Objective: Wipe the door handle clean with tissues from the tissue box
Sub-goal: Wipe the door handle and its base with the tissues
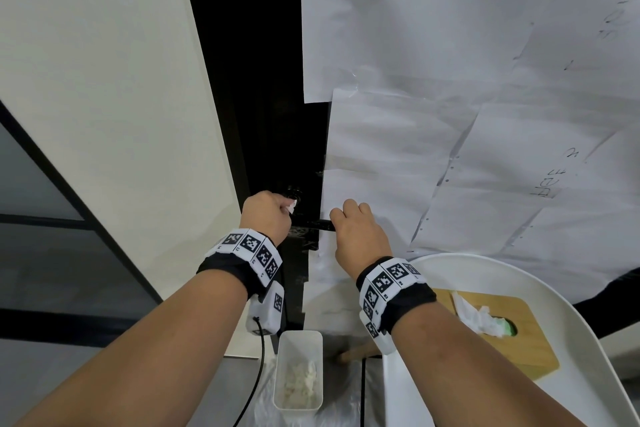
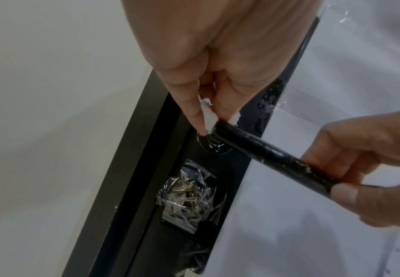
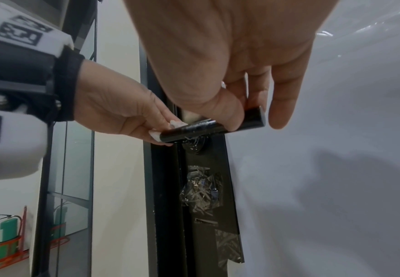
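A black lever door handle [image 1: 317,224] [image 2: 265,155] [image 3: 208,127] sticks out from the dark door stile, with white specks on it. My left hand [image 1: 266,218] [image 2: 208,112] [image 3: 128,116] pinches a small white tissue [image 1: 291,207] [image 2: 209,117] [image 3: 176,124] and presses it on the handle's inner end, by the round base. My right hand [image 1: 356,229] [image 2: 351,168] [image 3: 239,105] grips the handle's outer end between thumb and fingers. The wooden-topped tissue box [image 1: 498,333] stands on a white chair at the lower right, a tissue sticking up from its slot.
White paper sheets [image 1: 450,114] cover the door right of the handle. Crinkled clear tape [image 2: 189,195] sits on the lock plate below it. A white bin [image 1: 299,371] with used tissues stands on the floor. The white chair's rim [image 1: 485,260] is close to my right arm.
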`<state>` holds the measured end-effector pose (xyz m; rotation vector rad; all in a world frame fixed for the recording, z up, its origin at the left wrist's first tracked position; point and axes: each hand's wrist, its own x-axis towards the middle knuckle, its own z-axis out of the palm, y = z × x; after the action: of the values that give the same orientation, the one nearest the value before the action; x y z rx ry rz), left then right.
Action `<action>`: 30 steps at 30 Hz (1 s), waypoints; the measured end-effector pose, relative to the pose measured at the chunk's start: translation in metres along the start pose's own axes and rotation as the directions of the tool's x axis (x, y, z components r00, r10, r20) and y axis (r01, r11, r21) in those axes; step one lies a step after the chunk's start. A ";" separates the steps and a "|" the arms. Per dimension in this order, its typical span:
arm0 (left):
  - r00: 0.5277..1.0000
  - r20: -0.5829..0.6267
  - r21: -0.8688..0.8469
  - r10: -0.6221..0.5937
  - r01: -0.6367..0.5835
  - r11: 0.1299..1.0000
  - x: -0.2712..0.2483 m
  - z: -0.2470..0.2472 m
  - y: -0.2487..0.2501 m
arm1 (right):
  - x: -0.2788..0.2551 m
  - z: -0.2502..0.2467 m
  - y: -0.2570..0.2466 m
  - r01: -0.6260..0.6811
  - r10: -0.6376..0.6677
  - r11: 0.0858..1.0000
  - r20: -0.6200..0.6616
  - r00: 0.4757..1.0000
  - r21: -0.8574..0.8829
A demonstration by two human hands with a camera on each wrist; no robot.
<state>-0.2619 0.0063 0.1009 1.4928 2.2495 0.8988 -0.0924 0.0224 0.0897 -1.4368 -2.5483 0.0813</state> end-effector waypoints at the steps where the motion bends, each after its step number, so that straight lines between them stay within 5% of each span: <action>1: 1.000 0.020 0.014 -0.002 0.002 1.000 -0.001 -0.001 0.000 | 0.000 0.000 0.000 -0.001 0.001 1.000 -0.001 1.000 -0.002; 11: 0.997 0.081 0.033 0.022 -0.024 0.999 -0.029 -0.002 -0.006 | -0.001 0.001 0.000 0.002 -0.002 1.000 -0.008 1.000 -0.002; 17: 0.957 -0.241 -0.043 0.162 -0.178 0.983 -0.038 0.003 0.000 | -0.002 -0.001 0.001 0.000 0.000 1.000 -0.001 1.000 0.003; 26: 0.966 -0.012 0.034 0.259 -0.258 0.965 -0.034 0.031 0.005 | -0.003 0.000 0.004 0.021 -0.021 1.000 -0.013 1.000 0.003; 30: 0.986 -0.099 -0.170 0.136 -0.152 0.974 -0.035 0.026 0.000 | -0.001 0.003 0.008 0.028 -0.028 1.000 -0.021 0.999 0.013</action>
<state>-0.2326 -0.0169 0.0778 1.5782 2.0765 1.1951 -0.0854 0.0262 0.0857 -1.3896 -2.5454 0.0790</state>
